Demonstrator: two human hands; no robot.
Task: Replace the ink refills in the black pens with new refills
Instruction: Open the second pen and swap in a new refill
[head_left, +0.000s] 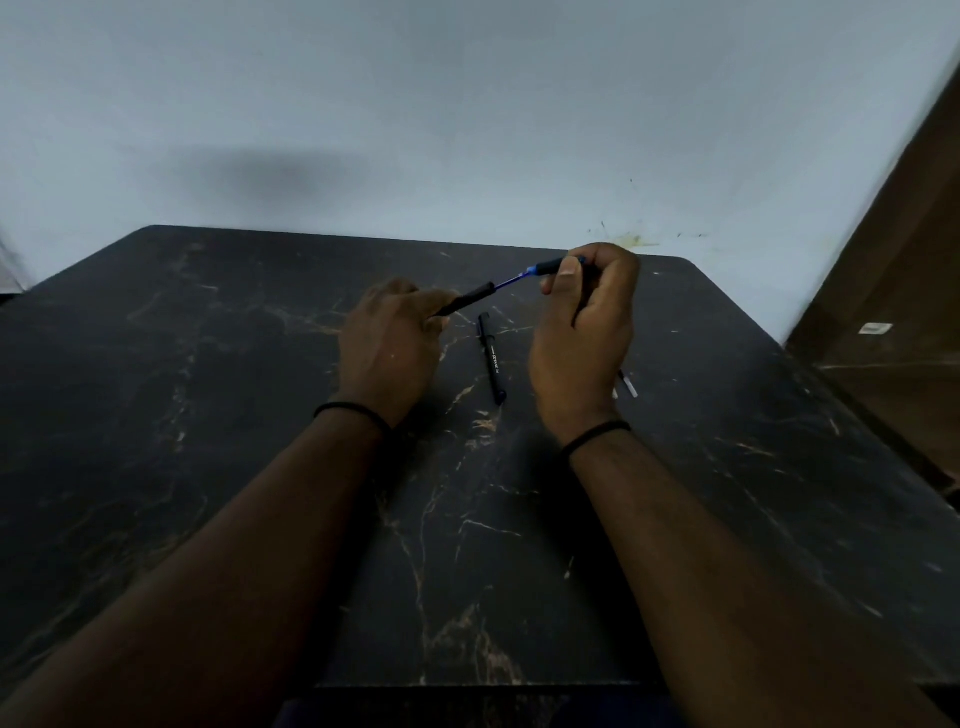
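Table (208, 415): black surface with thin tan and off-white veins in an irregular marble pattern.

Pen barrel (470, 300), held in the left hand (387, 353): matte black.

Refill (511, 281), exposed between the two held pen parts: blue, with a lighter blue collar at its upper end.

Pen grip section (549, 268), held in the right hand (582, 332): black.

Second pen (491, 358), lying on the table: black, with small white lettering along the body.

Loose refills (629, 385), beside the right hand: pale, whitish.

Wristbands (353, 410): black, one on each wrist.

Wall (467, 130): plain light grey-blue, with a yellowish stain and dark specks near the table edge.

Panel (893, 291) at right: brown.
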